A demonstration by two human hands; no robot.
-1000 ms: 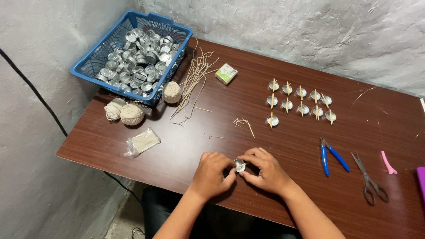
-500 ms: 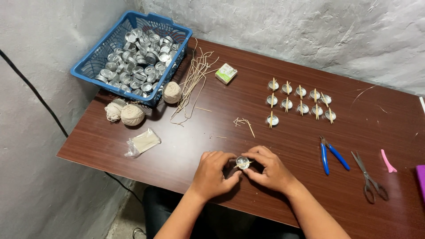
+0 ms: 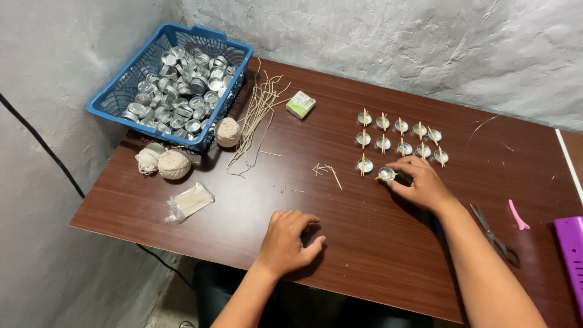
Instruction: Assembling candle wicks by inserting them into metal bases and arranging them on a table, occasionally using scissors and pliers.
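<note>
My right hand [image 3: 420,182] reaches forward over the brown table [image 3: 340,243] and pinches a small metal cup with a stick across it [image 3: 386,175], setting it beside the rows of similar cups with sticks [image 3: 398,138]. My left hand [image 3: 290,235] rests on the table near the front edge, fingers curled, holding nothing that I can see.
A blue basket [image 3: 115,100] full of metal cups stands at the back left. Balls of string [image 3: 173,163], loose sticks [image 3: 258,115], a small green-and-white box [image 3: 300,104] and a plastic packet [image 3: 191,201] lie nearby. Scissors [image 3: 492,234], a pink clip [image 3: 518,214] and a purple object [image 3: 571,243] lie right.
Both hands were together on one cup near the front edge. My right hand has carried the cup forward to the rows; my left hand has stayed behind and let go.
</note>
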